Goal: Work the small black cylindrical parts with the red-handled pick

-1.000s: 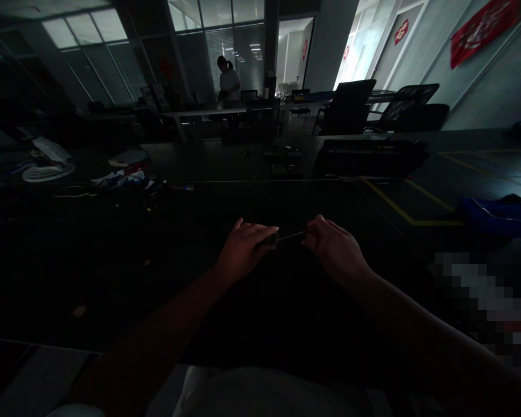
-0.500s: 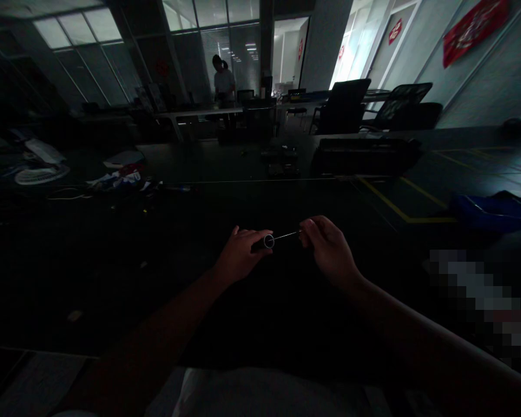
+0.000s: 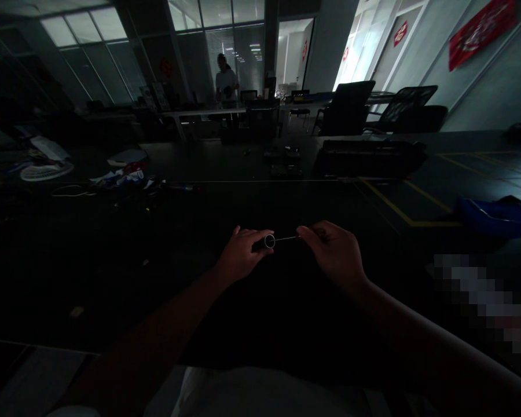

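Pinching dark round-rimmed cylinder [image 3: 265,242] between left fingers [image 3: 259,236] | pinching thin rod [image 3: 285,238] in right fingers [image 3: 309,236], at cylinder's 3 o'clock

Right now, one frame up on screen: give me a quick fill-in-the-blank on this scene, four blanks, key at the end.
1. The right hand pinches a thin rod that points toward the dark cylinder in the ____ hand.
2. The bag-like item at the right edge is coloured ____.
3. The angled line marking to the left of that item is ____.
4. The large banner at upper right is mainly ____.

Missing words: left; blue; yellow; red.
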The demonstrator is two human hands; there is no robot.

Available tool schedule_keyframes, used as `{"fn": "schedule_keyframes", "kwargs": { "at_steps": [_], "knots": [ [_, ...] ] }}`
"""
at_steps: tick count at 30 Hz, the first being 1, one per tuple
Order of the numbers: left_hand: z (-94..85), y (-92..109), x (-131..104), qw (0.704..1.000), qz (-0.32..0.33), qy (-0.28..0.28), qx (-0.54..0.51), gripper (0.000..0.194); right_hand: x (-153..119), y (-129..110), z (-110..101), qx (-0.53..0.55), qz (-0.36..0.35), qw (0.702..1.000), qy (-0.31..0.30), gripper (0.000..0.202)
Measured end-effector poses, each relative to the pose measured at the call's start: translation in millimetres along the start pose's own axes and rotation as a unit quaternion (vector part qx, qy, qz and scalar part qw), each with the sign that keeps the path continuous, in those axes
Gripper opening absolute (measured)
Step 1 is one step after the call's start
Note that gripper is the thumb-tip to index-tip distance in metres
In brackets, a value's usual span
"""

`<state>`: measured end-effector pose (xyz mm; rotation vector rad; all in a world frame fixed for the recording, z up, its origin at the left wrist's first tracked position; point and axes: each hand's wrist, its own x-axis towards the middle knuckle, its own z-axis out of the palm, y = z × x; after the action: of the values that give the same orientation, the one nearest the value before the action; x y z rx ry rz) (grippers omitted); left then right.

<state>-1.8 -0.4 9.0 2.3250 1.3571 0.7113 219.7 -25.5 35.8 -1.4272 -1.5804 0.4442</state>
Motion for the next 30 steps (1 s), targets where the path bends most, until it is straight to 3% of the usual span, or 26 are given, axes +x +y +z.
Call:
{"fn": "schedule_keyframes", "kwargs": {
  "at_steps": [5,10,18,22,30],
  "knots": [
    [1.4,-2.0,0.0,1.0,-0.001,0.003,0.007,0.04,-3.9,-1.7,0.9,0.016,-0.065,0.996,-0.057,0.016],
    [0.1,-2.3,-0.1,1.0,-0.01,0.014,0.006,0.04,-5.8,-3.6,-2.4,0.0,-0.124,0.986,-0.109,0.014],
    [1.4,-2.5,0.3,1.0,-0.011,0.012,0.012,0.041,-3.7,-4.4,0.0,-0.031,-0.07,0.993,-0.086,0.029],
    [1.8,-2.9,0.2,1.0,-0.008,0.003,0.016,0.041,-5.0,-1.6,2.2,0.02,-0.04,0.995,-0.092,0.03],
    [0.1,-0.8,-0.1,1.0,0.0,-0.004,0.02,0.041,-7.6,3.9,1.9,0.197,-0.051,0.974,-0.099,0.043]
  ]
}}
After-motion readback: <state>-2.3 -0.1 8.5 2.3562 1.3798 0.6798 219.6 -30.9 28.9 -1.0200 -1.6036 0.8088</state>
